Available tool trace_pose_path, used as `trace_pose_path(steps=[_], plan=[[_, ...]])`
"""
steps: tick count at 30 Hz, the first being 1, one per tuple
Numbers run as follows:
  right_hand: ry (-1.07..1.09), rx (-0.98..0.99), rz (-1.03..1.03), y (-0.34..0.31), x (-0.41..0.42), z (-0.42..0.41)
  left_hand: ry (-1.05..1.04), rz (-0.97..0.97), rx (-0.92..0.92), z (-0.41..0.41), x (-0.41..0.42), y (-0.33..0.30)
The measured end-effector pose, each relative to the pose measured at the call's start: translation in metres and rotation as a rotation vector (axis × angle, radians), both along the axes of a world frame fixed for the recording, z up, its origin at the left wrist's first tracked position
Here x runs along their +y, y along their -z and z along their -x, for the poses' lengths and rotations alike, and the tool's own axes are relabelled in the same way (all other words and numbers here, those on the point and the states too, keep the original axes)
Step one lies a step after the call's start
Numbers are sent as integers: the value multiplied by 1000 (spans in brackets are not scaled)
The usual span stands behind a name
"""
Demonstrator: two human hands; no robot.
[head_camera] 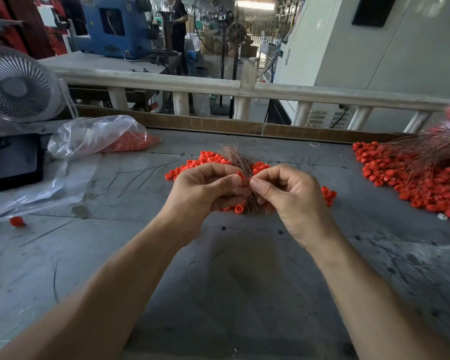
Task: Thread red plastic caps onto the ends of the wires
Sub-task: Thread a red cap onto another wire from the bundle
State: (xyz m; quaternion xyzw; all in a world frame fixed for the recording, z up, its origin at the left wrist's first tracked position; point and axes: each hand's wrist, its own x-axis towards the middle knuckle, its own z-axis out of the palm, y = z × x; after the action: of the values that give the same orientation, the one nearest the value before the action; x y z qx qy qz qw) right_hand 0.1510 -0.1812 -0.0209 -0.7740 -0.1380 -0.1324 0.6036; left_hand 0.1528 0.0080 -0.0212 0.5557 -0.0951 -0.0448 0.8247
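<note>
— Cap (240,175), red and small, sits pinched in the fingers of the left hand (205,189), held above the grey surface (218,294) at the middle of the view.

— Where is the wire?

— Just to the right of the cap, pinched in the fingers of the right hand (291,196). Both thumbs nearly touch. The single wire tip is too fine to make out; a bundle of copper wires (234,157) fans up and away behind the hands.

— Which way does the next move go?

— Probably sideways: wire end toward the cap's hole, right to left. Both hands are equally close.

— Other caps?

— Loose caps (208,157) lie beneath the hands; a finished pile (411,180) lies far right.
</note>
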Motion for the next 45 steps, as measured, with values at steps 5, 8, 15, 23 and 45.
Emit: trace_pose_path(steps=[5, 8, 15, 23, 45], plan=[[27, -51, -7, -1, 2, 0, -16, -38, -45, 2, -2, -1], [54, -148, 49, -3, 4, 3, -27, -94, -76, 3, -5, -1], [71, -262, 187, -9, 7, 8, -44, -159, -118, 4, -5, -1], [92, -325, 285, -12, 8, 8, -108, -266, -201, 4, -6, 2], [264, -476, 539, -9, 22, 13, 74, 10, 121, 7, -9, -1]])
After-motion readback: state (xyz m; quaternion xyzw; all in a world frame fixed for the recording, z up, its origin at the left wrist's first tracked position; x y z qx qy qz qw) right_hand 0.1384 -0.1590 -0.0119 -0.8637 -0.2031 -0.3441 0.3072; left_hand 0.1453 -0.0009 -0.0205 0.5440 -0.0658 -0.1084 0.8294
